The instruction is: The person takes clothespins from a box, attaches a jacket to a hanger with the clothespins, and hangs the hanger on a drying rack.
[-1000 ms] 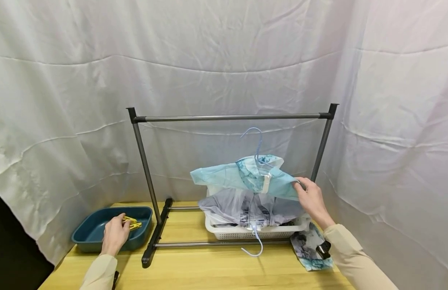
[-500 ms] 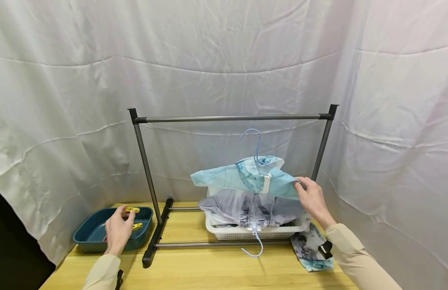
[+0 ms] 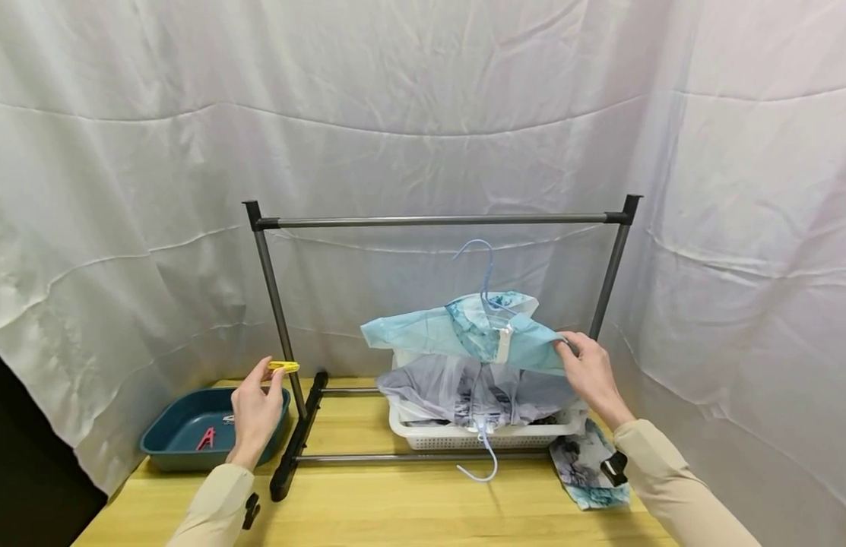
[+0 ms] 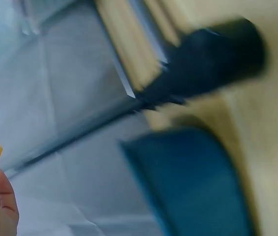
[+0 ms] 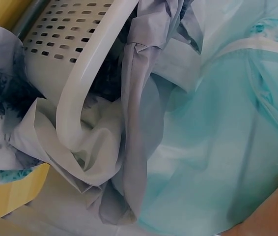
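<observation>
A red peg (image 3: 205, 438) lies in the blue tray (image 3: 164, 437); clothes fill the white basket (image 3: 464, 439) on the wooden counter (image 3: 395, 509). The left hand (image 3: 255, 414) pinches a yellow peg (image 3: 283, 366) above the tray; the right hand (image 3: 590, 372) grips the blue shirt (image 3: 429, 331) over the basket. White sheets hang behind.

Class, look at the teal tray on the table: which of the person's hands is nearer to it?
Left. The left hand hovers just above the right end of the teal tray, pinching a yellow clothespin. The right hand is far across the table, gripping the light blue garment.
</observation>
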Available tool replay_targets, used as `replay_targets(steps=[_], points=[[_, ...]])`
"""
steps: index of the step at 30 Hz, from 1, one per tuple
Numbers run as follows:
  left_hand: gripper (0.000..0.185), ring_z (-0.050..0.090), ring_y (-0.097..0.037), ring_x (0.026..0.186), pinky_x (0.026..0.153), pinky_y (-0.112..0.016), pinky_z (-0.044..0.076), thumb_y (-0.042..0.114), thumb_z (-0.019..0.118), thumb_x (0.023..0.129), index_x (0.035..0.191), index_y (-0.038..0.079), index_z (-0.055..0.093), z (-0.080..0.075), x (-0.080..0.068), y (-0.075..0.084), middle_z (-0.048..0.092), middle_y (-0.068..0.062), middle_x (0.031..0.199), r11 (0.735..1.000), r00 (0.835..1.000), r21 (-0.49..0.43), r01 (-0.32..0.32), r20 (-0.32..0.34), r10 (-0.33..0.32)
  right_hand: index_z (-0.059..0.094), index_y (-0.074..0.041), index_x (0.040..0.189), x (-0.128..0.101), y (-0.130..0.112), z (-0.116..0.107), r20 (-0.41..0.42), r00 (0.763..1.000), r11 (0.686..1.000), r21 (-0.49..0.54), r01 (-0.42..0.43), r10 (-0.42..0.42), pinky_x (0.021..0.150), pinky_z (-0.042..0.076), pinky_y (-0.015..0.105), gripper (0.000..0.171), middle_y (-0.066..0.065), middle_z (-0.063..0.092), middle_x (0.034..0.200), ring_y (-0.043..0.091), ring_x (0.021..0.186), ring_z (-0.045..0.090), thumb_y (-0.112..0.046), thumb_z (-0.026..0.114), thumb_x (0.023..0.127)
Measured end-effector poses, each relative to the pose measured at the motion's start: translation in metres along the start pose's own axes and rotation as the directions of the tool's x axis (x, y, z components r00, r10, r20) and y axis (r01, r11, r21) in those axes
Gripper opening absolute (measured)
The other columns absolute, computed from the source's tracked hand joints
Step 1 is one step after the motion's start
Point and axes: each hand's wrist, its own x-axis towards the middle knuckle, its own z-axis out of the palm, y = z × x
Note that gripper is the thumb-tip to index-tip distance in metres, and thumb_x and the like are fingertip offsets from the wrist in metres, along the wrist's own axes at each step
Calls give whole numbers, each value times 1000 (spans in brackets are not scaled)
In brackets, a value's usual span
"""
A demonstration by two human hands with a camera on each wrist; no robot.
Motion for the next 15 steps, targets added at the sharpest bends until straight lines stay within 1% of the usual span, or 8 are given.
replay_targets(steps=[3,5,9,13,15], points=[[38,62,-21,72,56,-10,42,15,63,96,132,2,60,3,3,21,71,-18,104,997,1000,-71,-11,-3,11,60,-5,129,1,-1,0,4,1000,1000,7,1,-1,89,47,57,39,20,61,125,41,113,57,-32,42,106],[38,61,-20,73,57,-8,41,14,64,96,132,3,60,4,4,36,71,-17,102,994,1000,-110,-16,-3,16,60,-5,129,1,-1,0,2,1000,1000,9,2,-2,89,47,57,39,20,61,124,41,113,57,-32,42,105],[39,60,-18,73,58,-10,41,16,65,95,132,6,61,9,4,65,72,-14,102,985,1000,-171,-24,1,25,61,-5,128,1,-1,0,-3,1000,1000,7,-4,4,90,47,57,39,20,62,124,41,113,57,-31,42,105],[37,65,-19,75,61,-13,46,17,65,95,131,8,62,16,4,91,72,-13,106,972,997,-228,-65,24,72,60,-5,128,-1,-1,0,9,1000,1000,10,-19,19,92,46,58,39,20,61,126,41,116,56,-31,42,105],[36,66,-20,74,60,-16,48,16,66,95,130,7,63,20,4,102,72,-13,105,962,994,-259,-88,42,102,60,-5,129,-1,-1,0,12,1000,1000,8,-25,25,92,46,58,39,20,60,127,42,116,56,-30,42,106]])
